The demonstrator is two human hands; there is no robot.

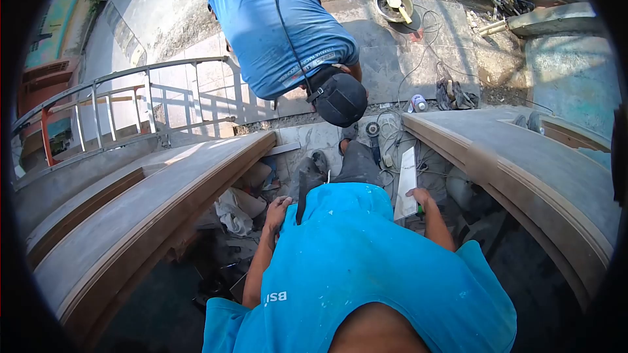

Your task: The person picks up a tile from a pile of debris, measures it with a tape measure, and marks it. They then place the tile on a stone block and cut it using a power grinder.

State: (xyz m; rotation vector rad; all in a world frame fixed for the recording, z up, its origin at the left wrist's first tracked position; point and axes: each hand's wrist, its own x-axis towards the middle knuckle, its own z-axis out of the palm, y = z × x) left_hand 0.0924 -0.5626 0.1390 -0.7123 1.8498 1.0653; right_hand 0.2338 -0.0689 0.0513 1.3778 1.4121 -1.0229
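Observation:
My right hand (422, 197) grips the edge of a long white strip (407, 180), which looks like cut tile and stands roughly on end beside my right leg. A bit of something green shows just under that hand. My left hand (280, 211) hangs by my left hip, its fingers curled in against the blue shirt; whether anything is in them is hidden. On the floor in front of me an angle grinder (373, 132) lies among tangled cables. A whitish sack (234, 212) sits low to the left of my left hand.
A co-worker in a blue shirt (281, 26) and dark cap bends over just ahead. Wood-edged sills (216, 170) flank me on both sides. A metal ladder (121, 91) lies left. A bucket (379, 10) with a trowel (396, 1) and a bottle (418, 102) are ahead right.

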